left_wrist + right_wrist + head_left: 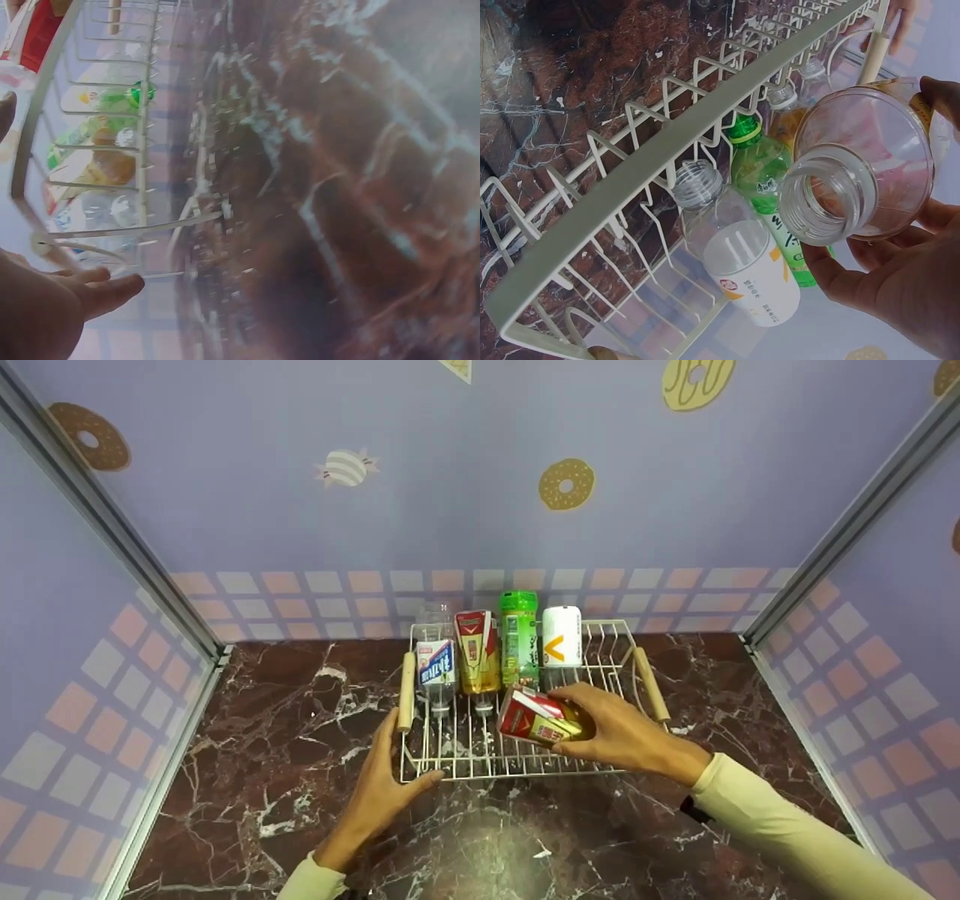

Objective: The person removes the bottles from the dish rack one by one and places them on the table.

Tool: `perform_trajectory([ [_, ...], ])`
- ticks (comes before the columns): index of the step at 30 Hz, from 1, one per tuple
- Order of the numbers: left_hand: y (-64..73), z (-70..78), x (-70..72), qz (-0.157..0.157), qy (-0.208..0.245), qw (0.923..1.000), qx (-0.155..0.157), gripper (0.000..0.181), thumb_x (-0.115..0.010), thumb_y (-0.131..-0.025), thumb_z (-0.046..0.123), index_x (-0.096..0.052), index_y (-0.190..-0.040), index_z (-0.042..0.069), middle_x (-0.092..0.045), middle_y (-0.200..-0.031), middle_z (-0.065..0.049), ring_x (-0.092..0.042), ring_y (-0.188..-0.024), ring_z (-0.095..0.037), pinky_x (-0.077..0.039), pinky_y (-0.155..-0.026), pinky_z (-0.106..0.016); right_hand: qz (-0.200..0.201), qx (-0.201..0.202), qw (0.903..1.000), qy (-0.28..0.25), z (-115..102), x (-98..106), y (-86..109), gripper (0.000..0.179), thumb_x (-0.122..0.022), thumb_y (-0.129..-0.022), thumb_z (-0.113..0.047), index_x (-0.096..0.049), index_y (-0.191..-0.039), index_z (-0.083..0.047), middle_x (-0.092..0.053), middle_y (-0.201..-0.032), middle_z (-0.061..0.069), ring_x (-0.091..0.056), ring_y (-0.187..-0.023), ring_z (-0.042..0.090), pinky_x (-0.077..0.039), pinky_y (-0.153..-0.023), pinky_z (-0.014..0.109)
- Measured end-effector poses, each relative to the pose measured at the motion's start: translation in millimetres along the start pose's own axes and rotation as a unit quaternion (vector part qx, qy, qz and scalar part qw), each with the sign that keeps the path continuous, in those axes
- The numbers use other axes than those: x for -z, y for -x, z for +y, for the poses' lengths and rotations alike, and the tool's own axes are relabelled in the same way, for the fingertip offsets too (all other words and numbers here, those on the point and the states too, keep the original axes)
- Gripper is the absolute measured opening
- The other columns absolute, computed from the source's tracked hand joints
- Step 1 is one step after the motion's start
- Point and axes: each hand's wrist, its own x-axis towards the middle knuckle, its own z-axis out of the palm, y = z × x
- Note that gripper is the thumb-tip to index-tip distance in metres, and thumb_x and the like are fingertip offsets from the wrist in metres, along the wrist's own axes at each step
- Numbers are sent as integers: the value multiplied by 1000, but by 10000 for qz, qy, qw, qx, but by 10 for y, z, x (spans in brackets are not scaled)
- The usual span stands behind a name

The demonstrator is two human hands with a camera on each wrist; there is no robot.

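Observation:
My right hand (622, 727) grips an uncapped clear plastic bottle (536, 718) with a red and yellow label, tilted above the front of a white wire rack (517, 775). In the right wrist view, the open mouth of this bottle (870, 157) faces the camera. My left hand (382, 787) lies against the rack's left front corner, thumb and fingers extended, below a wooden handle (406, 691). Standing in the rack, from left, are a blue-and-white-labelled bottle (437, 667), a red-and-yellow-labelled bottle (477, 652), a green bottle (519, 637) and a white-labelled bottle (562, 637).
The rack stands on a dark red marbled surface (285, 750), close to a purple back wall (450, 525) with a checked lower band. A second wooden handle (651, 684) is at the rack's right end. Side walls rise at left and right.

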Motion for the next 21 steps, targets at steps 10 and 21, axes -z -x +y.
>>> perform_trajectory([
  [10,-88,231,201,155,-532,9968,-583,116,-96,-86,30,-24,-172,-1,-21,-179,-26,-24,-163,-52,-24,-123,-82,-63,50,9999,-116,-40,-30,-9,76,-93,-88,-27,-58,-150,0,-71,-133,11,-71,-109,23,-66,-92,43],
  [21,-136,474,187,-233,-725,9928,-921,111,-94,-88,38,-30,-172,2,-24,-180,-19,-28,-163,-46,-29,-124,-77,-121,73,9999,-92,-94,-36,1,76,-93,-89,-27,-57,-151,-1,-70,-134,13,-71,-110,25,-66,-93,43],
])
